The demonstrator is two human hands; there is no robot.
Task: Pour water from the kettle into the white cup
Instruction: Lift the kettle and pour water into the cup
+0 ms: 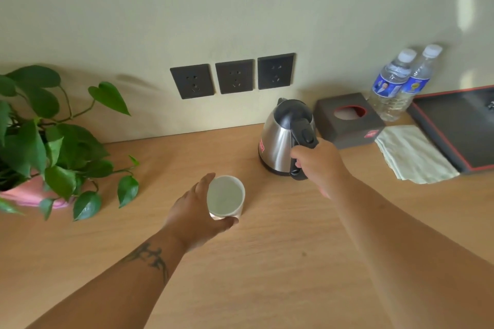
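Observation:
A white cup [227, 195] stands upright on the wooden table [267, 275], mouth up. My left hand [195, 214] curls around its left and near side, thumb at the front of the base, fingers along the far left rim. A steel kettle [280, 139] with a black lid and black handle stands upright on the table to the right and farther back. My right hand [318, 165] is wrapped around the kettle's handle, on its near right side. The spout points away towards the wall.
A potted green plant [40, 147] in a pink pot fills the left edge. Right of the kettle sit a grey tissue box [347, 120], two water bottles [398, 83], a folded cloth [411, 155] and a black tray [459, 125]. Three wall sockets [234, 76] are behind.

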